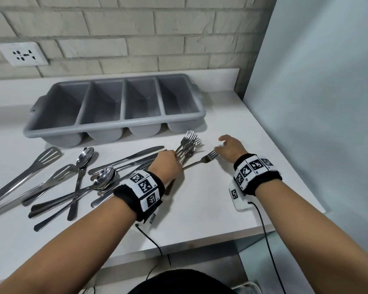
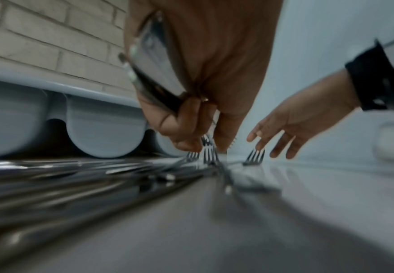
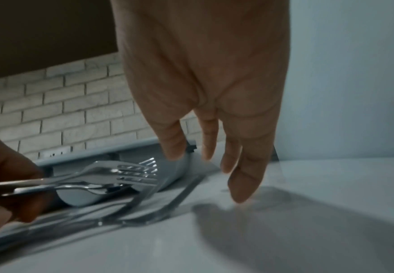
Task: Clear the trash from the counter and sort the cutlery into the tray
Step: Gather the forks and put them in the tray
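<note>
My left hand (image 1: 168, 162) grips a bunch of forks (image 1: 189, 143) by the handles, tines pointing toward the grey four-compartment tray (image 1: 115, 124); the same bunch of forks (image 3: 130, 171) shows in the right wrist view. One more fork (image 1: 202, 161) lies on the white counter (image 1: 200, 204) just right of that hand. My right hand (image 1: 227, 148) hovers with fingers (image 3: 245, 184) spread and straight right beside this fork's tines (image 2: 254, 157), holding nothing. All four tray compartments look bare.
Left of my hands lies a heap of spoons (image 1: 102, 177), knives (image 1: 128, 159) and slotted spatulas (image 1: 40, 162). A brick wall with a socket (image 1: 22, 54) stands behind the tray. The counter's right edge runs close to my right wrist, beside a pale wall (image 1: 327, 102).
</note>
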Tool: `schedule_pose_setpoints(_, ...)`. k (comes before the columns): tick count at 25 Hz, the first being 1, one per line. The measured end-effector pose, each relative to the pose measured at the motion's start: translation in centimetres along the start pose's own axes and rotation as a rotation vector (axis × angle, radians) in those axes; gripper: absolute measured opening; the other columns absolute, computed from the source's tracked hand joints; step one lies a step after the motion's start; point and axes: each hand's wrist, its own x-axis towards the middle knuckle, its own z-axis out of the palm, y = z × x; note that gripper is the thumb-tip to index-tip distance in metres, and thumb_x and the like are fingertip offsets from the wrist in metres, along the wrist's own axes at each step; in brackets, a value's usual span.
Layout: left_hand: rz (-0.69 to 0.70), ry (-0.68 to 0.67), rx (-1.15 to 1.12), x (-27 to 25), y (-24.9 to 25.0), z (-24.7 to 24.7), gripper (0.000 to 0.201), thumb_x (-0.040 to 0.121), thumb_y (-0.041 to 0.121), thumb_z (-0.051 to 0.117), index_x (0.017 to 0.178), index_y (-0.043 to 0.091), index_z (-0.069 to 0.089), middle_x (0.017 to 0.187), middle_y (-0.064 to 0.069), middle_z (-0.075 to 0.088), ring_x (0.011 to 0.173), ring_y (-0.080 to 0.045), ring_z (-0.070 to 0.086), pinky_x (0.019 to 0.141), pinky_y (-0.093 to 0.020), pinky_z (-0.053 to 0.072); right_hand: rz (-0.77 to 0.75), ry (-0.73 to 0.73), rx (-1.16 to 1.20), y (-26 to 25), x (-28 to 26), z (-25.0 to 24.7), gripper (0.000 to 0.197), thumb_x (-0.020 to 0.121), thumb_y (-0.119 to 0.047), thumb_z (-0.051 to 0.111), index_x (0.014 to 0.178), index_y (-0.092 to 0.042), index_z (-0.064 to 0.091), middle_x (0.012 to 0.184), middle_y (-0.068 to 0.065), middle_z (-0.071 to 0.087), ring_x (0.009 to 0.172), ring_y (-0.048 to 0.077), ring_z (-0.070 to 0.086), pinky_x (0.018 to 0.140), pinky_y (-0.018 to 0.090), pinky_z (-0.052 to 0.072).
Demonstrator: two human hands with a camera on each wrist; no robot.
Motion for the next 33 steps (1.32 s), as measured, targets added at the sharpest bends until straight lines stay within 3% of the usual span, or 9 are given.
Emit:
schedule_pose_setpoints(7,-0.070,-0.075,0.133,1.1,0.5,0.6,0.035,0.075,0.016,0.061,0.105,-0.001,0.063,0.109,-0.016,0.066,0.097,-0.031,0.067,0.076,-0.030,0.053,0.039,-0.119,-0.203,-0.9,1.2,1.3,0.030,0.083,0.000,0.054,0.111,-0.003,0.065,0.121,0.014,0.064,0.116,0.028,0.058,0.092,0.027,0.047)
schedule_pose_setpoints(9,-0.062,-0.121,0.130,1.5,0.5,0.3,0.034,0.080,0.019,0.061,0.107,-0.002,0.063,0.113,-0.015,0.065,0.102,-0.030,0.064,0.075,-0.027,0.048,0.021,-0.095,-0.146,-0.8,1.5,1.5,0.023,0.079,0.005,0.052,0.088,-0.009,0.069,0.101,0.016,0.066,0.101,0.029,0.061,0.078,0.021,0.051)
schedule_pose_setpoints(12,-0.036,-0.145,0.101,1.9,0.3,-0.4,0.035,0.088,0.025,0.056,0.108,-0.002,0.063,0.115,-0.017,0.066,0.108,-0.030,0.061,0.080,-0.028,0.046,-0.004,-0.026,0.134,-0.6,2.2,1.5,0.034,0.080,0.006,0.049,0.058,-0.021,0.050,0.073,0.010,0.056,0.069,0.026,0.053,0.062,0.028,0.046)
schedule_pose_setpoints(16,0.007,-0.182,0.018,1.7,0.3,-0.7,0.029,0.090,0.021,0.053,0.106,0.000,0.065,0.111,-0.017,0.066,0.107,-0.030,0.059,0.086,-0.029,0.044,-0.019,-0.088,0.428,-1.6,1.5,1.2,0.032,0.092,-0.002,0.044,0.066,-0.021,0.046,0.073,0.002,0.049,0.059,0.016,0.048,0.059,0.031,0.046)
schedule_pose_setpoints(19,0.017,-0.199,-0.160,1.6,-0.1,-0.6,0.019,0.092,0.018,0.050,0.083,0.009,0.064,0.081,-0.005,0.061,0.086,-0.020,0.053,0.068,-0.023,0.040,0.056,-0.163,0.649,-2.1,1.2,1.4,0.028,0.097,-0.007,0.037,0.072,-0.021,0.040,0.079,0.003,0.051,0.058,0.020,0.057,0.057,0.035,0.050)
schedule_pose_setpoints(22,0.028,-0.214,-0.280,1.3,-0.3,-0.4,0.027,0.094,0.018,0.048,0.067,0.014,0.055,0.073,0.000,0.058,0.080,-0.017,0.050,0.060,-0.017,0.037,0.067,-0.150,0.802,-2.5,0.7,1.7,0.028,0.098,-0.007,0.033,0.075,-0.021,0.038,0.078,0.007,0.054,0.044,0.017,0.063,0.047,0.030,0.055)
schedule_pose_setpoints(26,0.039,-0.199,-0.442,0.9,0.1,0.0,0.013,0.094,0.016,0.047,0.085,0.009,0.053,0.087,-0.012,0.054,0.078,-0.023,0.051,0.064,-0.025,0.040,0.041,-0.070,0.907,-3.9,0.2,1.7,0.029,0.098,-0.004,0.033,0.075,-0.021,0.037,0.081,0.009,0.052,0.058,0.024,0.057,0.041,0.027,0.055)
schedule_pose_setpoints(29,0.020,-0.255,-0.763,0.3,0.5,0.2,0.016,0.098,0.008,0.035,0.086,0.007,0.046,0.085,-0.015,0.057,0.061,-0.027,0.059,0.047,-0.023,0.050,0.021,-0.002,0.861,-5.0,0.4,1.8,0.026,0.097,-0.005,0.037,0.075,-0.020,0.039,0.093,0.017,0.054,0.061,0.025,0.058,0.042,0.028,0.055)
schedule_pose_setpoints(33,0.045,-0.212,-0.700,-0.2,0.2,-0.4,0.012,0.096,0.006,0.032,0.096,0.011,0.043,0.072,-0.004,0.051,0.052,-0.017,0.044,0.043,-0.024,0.035,0.010,0.006,0.831,-5.5,0.6,2.0,0.023,0.094,-0.006,0.046,0.075,-0.018,0.041,0.081,0.011,0.057,0.061,0.019,0.061,0.042,0.027,0.055)
